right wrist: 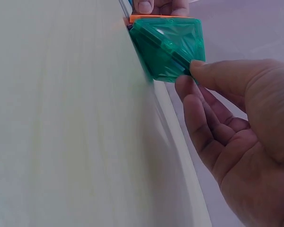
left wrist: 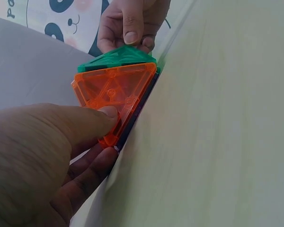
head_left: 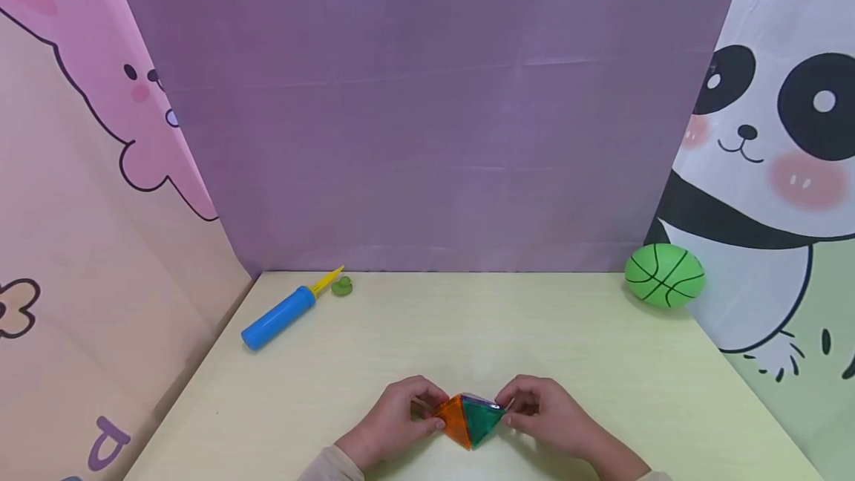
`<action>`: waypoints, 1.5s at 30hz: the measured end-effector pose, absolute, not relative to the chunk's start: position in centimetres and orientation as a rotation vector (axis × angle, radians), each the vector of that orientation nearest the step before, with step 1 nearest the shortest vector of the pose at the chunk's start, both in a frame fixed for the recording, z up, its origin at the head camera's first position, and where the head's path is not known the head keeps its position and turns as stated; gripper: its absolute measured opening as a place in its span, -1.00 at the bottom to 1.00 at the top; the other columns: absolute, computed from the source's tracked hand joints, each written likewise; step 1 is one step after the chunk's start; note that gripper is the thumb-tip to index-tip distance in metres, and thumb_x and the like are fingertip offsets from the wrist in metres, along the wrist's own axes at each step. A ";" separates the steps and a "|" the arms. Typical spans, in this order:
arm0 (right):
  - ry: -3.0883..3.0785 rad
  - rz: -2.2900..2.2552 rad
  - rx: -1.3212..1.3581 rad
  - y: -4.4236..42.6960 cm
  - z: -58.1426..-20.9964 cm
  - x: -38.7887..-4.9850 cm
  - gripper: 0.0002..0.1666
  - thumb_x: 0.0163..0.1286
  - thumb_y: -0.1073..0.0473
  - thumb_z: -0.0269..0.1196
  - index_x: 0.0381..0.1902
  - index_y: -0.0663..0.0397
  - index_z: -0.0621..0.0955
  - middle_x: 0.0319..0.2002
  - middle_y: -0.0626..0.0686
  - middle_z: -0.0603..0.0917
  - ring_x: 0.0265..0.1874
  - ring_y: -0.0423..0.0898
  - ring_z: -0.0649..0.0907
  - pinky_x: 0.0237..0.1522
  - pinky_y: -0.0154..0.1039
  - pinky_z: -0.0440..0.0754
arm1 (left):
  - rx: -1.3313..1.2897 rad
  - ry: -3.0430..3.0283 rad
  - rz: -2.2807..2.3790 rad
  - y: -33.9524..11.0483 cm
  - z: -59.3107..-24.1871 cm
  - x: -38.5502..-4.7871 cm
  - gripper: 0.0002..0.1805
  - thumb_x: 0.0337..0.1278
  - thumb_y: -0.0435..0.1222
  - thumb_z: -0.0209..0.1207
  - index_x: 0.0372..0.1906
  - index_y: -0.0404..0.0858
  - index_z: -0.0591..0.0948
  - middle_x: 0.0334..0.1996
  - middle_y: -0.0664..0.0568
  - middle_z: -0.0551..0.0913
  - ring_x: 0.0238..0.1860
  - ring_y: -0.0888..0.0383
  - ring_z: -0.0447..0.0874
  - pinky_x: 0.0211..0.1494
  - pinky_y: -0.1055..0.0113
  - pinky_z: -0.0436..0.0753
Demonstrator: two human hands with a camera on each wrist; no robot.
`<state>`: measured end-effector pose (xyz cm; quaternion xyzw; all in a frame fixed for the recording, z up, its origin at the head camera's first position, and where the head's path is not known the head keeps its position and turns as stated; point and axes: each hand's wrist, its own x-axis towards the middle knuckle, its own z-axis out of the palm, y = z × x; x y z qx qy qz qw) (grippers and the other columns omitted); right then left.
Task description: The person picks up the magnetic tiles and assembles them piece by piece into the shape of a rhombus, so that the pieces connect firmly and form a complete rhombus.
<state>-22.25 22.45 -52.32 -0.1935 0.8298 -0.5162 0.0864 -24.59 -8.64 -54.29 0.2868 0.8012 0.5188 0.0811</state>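
Note:
Near the table's front, both hands hold a small pyramid-like shape of see-through magnetic tiles. An orange triangular tile [head_left: 454, 420] forms its left side and a green triangular tile [head_left: 482, 421] its right. A dark purple edge shows below the orange tile in the left wrist view. My left hand [head_left: 401, 416] pinches the orange corner, thumb [left wrist: 92, 124] on its face and fingers beneath. On the other side my right hand [head_left: 548, 414] pinches the green corner between thumb [right wrist: 217, 73] and fingers. Parts of the far faces are hidden.
A blue pump [head_left: 279, 318] with a yellow nozzle lies at the table's back left. Beside its tip sits a small green object [head_left: 342, 286]. A green ball [head_left: 664, 275] with black lines rests at the back right corner. A purple cloth [head_left: 427, 110] hangs behind the table [head_left: 320, 362].

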 end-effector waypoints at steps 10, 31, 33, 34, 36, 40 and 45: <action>2.563 -1.523 -0.579 22.5 -52.4 -22.4 -0.81 0.37 0.32 0.43 -0.08 0.04 0.72 -0.17 0.02 0.75 -0.24 -0.07 0.73 -0.19 -0.29 0.72 | 0.876 2.398 1.596 -8.4 -54.6 -24.6 -0.71 0.22 -0.45 0.43 -0.03 -0.09 0.73 -0.11 0.23 0.70 -0.13 0.30 0.72 0.00 0.42 0.70; 2.574 -1.608 -0.591 22.3 -52.2 -22.4 -0.78 0.41 0.30 0.41 -0.01 0.06 0.76 -0.07 0.05 0.74 -0.20 -0.10 0.75 -0.15 -0.31 0.75 | 0.845 2.449 1.626 -8.3 -54.8 -24.7 -0.70 0.21 -0.49 0.42 -0.05 -0.08 0.74 -0.13 0.24 0.70 -0.12 0.31 0.73 -0.02 0.44 0.70; 2.567 -1.616 -0.589 22.3 -52.3 -22.4 -0.78 0.41 0.31 0.41 0.00 0.07 0.75 -0.06 0.06 0.74 -0.20 -0.09 0.75 -0.16 -0.31 0.75 | 0.850 2.452 1.628 -8.4 -54.8 -24.8 -0.70 0.21 -0.48 0.43 -0.05 -0.08 0.74 -0.13 0.24 0.70 -0.13 0.31 0.73 -0.03 0.44 0.71; 2.563 -1.623 -0.592 22.3 -52.3 -22.4 -0.78 0.41 0.31 0.41 0.00 0.07 0.75 -0.06 0.07 0.74 -0.20 -0.09 0.75 -0.16 -0.31 0.74 | 0.852 2.455 1.628 -8.4 -54.9 -24.8 -0.70 0.21 -0.48 0.43 -0.05 -0.08 0.74 -0.13 0.24 0.70 -0.13 0.31 0.73 -0.03 0.44 0.71; 2.553 -1.631 -0.595 22.3 -52.4 -22.5 -0.77 0.41 0.32 0.41 0.00 0.08 0.75 -0.06 0.08 0.73 -0.19 -0.08 0.75 -0.16 -0.31 0.74 | 0.859 2.459 1.628 -8.4 -54.9 -24.8 -0.71 0.21 -0.48 0.43 -0.05 -0.09 0.74 -0.13 0.23 0.70 -0.13 0.31 0.73 -0.03 0.43 0.71; 2.542 -1.634 -0.601 22.3 -52.5 -22.5 -0.77 0.41 0.32 0.40 0.00 0.09 0.75 -0.05 0.08 0.73 -0.19 -0.06 0.76 -0.17 -0.31 0.75 | 0.861 2.461 1.627 -8.4 -55.0 -24.8 -0.70 0.21 -0.49 0.43 -0.05 -0.09 0.74 -0.13 0.23 0.70 -0.13 0.31 0.73 -0.04 0.43 0.72; 2.567 -1.610 -0.598 22.4 -52.3 -22.4 -0.78 0.41 0.30 0.41 0.00 0.06 0.75 -0.04 0.07 0.74 -0.17 -0.06 0.77 -0.14 -0.30 0.75 | 0.857 2.464 1.625 -8.5 -54.9 -24.8 -0.70 0.21 -0.48 0.43 -0.04 -0.09 0.74 -0.13 0.23 0.71 -0.13 0.31 0.73 -0.03 0.42 0.71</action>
